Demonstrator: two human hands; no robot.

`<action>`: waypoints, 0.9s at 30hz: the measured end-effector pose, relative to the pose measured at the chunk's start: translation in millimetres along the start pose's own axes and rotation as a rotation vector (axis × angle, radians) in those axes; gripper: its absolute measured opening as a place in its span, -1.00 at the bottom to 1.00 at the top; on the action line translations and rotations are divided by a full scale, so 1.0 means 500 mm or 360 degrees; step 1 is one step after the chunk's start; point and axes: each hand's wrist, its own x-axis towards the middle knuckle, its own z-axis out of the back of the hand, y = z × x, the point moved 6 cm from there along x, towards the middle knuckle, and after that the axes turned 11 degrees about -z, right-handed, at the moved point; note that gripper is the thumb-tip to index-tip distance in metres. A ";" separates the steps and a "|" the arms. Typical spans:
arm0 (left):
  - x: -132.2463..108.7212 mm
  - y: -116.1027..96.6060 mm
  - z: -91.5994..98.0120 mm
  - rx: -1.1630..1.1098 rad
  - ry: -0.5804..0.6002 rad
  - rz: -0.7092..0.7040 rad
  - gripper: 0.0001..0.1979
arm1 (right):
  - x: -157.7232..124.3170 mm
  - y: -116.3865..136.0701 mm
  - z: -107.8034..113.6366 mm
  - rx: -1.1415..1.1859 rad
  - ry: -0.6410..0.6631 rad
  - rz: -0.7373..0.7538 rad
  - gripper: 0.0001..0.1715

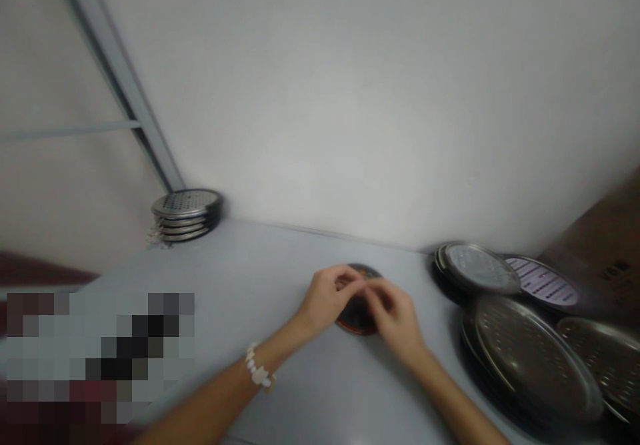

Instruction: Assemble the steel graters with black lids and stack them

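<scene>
Both of my hands meet over a dark round disc (357,321) with a reddish-orange rim, which lies on the grey-white table (300,391). My left hand (330,298), below a wrist with a pale beaded bracelet (259,366), has thumb and forefinger pinched together. Facing it, my right hand (397,315) pinches too, its fingertips touching those of the left. Whatever sits between the fingertips is too small and blurred to make out. The hands cover much of the disc's upper part.
A stack of perforated round metal plates (187,211) stands at the back left by the wall. On the right lie several more round metal plates (535,358), some overlapping, one with a printed label (543,281). Behind them is a cardboard box (610,258). The lower left is pixelated.
</scene>
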 end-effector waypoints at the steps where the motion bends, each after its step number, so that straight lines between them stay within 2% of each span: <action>1: 0.000 -0.005 0.001 0.0061 -0.0001 -0.0022 -0.86 | 0.001 -0.004 0.001 0.0018 -0.0020 -0.0034 -0.75; 6: -0.002 -0.036 -0.010 0.0283 0.0124 -0.0244 -0.87 | 0.005 -0.010 0.025 -0.0038 -0.0223 -0.0033 -0.82; 10: -0.003 -0.026 -0.016 0.0176 0.0174 -0.0161 -0.85 | 0.010 -0.003 0.027 -0.0143 -0.0106 0.0034 -0.81; 13: -0.002 -0.016 -0.017 0.0080 0.0226 -0.0101 -0.80 | 0.011 -0.004 0.030 -0.0182 -0.0104 0.0019 -0.78; 21: 0.000 -0.024 -0.009 0.0440 0.0354 -0.0308 -0.88 | 0.013 -0.013 0.026 -0.0238 -0.0082 -0.0042 -0.79; 27: -0.003 -0.021 -0.015 0.0602 0.0377 -0.0432 -0.90 | 0.014 -0.014 0.026 -0.0248 -0.0080 -0.0089 -0.80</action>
